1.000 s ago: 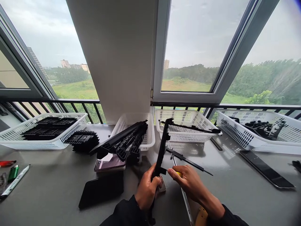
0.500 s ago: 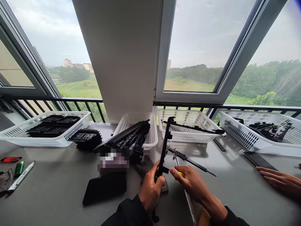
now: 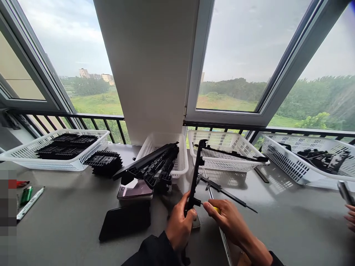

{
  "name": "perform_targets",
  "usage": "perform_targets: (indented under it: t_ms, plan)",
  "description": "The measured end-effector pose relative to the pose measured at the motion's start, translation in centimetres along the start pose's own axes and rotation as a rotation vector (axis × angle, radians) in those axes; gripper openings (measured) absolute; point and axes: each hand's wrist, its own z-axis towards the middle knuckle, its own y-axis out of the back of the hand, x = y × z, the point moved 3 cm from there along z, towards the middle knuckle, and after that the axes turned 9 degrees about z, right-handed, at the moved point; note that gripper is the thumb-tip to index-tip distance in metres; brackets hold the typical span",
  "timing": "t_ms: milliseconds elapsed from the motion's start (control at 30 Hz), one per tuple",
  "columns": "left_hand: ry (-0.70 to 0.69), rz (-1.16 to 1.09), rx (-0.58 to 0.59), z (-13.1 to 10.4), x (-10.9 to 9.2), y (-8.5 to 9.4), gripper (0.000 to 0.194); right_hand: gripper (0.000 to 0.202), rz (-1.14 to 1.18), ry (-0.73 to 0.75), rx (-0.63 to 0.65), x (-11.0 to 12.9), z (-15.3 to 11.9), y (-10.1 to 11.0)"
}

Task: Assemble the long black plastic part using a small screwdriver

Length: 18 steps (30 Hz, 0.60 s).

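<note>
My left hand [image 3: 180, 221] is closed around the lower end of a long, narrow black plastic part [image 3: 195, 175], holding it upright over the table. Close to its right, my right hand [image 3: 229, 218] grips a small yellow-handled tool [image 3: 216, 210], mostly covered by the fingers. The tool's thin tip points at a tab low on the black part; whether they touch I cannot tell. Behind the hands lies a black caliper [image 3: 227, 193], across a long metal ruler-like strip [image 3: 224, 244]. Part of a phone-like object [image 3: 196, 222] shows under my left hand.
Black parts fill white baskets at the left [image 3: 63, 164], centre [image 3: 181, 162], centre right [image 3: 222, 162] and right [image 3: 296, 170]. Black grids [image 3: 104, 162] are stacked beside the left one. Two phones [image 3: 135, 190] [image 3: 124, 221] and a marker [image 3: 30, 204] lie leftward. Another person's hand [image 3: 351, 218] is at the right edge.
The other person's hand has moved right, and the dark flat object by it is off the table. The view has shifted slightly. My hands keep nearly the same pose around part and tool.
</note>
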Motion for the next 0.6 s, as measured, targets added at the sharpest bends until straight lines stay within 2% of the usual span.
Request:
perform_targets:
  t_ms: [167,400,600]
  plan:
    - [-0.027,0.02,0.016,0.0,-0.9,-0.4,0.055,0.072,-0.017,-0.023,0.01,-0.1,-0.1,-0.3]
    - [0.008,-0.036,0.119,0.0,-1.2,-0.9,0.074,0.073,-0.023,-0.04,-0.06,-0.4,0.0,0.4]
    - [0.056,-0.043,0.132,0.0,-0.6,-1.2,0.067,0.074,-0.04,-0.059,-0.085,-0.7,0.1,0.6]
